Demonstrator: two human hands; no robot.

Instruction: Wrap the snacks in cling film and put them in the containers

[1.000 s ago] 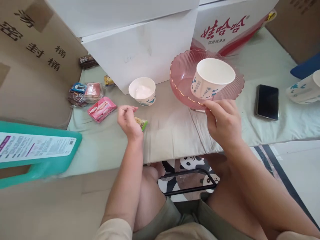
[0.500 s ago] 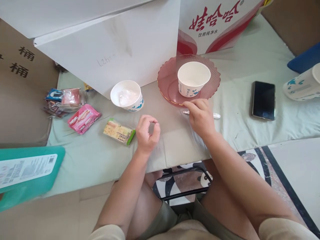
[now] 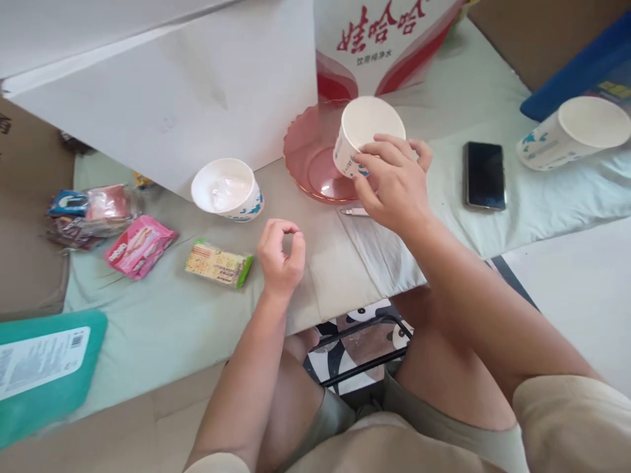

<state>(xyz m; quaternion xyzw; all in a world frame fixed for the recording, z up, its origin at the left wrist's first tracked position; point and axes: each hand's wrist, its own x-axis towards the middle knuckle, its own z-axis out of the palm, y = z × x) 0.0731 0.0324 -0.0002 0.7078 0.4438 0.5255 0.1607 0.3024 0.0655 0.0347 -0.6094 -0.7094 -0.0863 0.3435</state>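
Note:
My right hand [image 3: 394, 180] grips a white paper bowl [image 3: 351, 141] with blue print, its fingers over the near right side and rim. The bowl is tilted slightly, over the right part of a scalloped pink glass plate [image 3: 300, 164]; I cannot tell whether they touch. Below the hand lies a slim silvery-white item [image 3: 352, 211], mostly hidden. My left hand [image 3: 282, 253] rests with fingers curled, thumb and forefinger forming a ring, nothing visible inside. Beside it are a biscuit packet [image 3: 217, 264] with green ends and a second paper bowl [image 3: 227, 187] with clear plastic inside.
At left lie a pink snack packet [image 3: 140, 246], several other wrapped snacks [image 3: 93, 210] and a green plastic object [image 3: 54, 368]. White boxes [image 3: 197, 98] stand behind. On the right are a phone [image 3: 486, 176], a tall paper cup [image 3: 557, 141] and a blue object [image 3: 566, 82].
My right hand has moved from above the slim item to the paper bowl and taken hold of it. The bowl has shifted right relative to the plate. The view has turned right.

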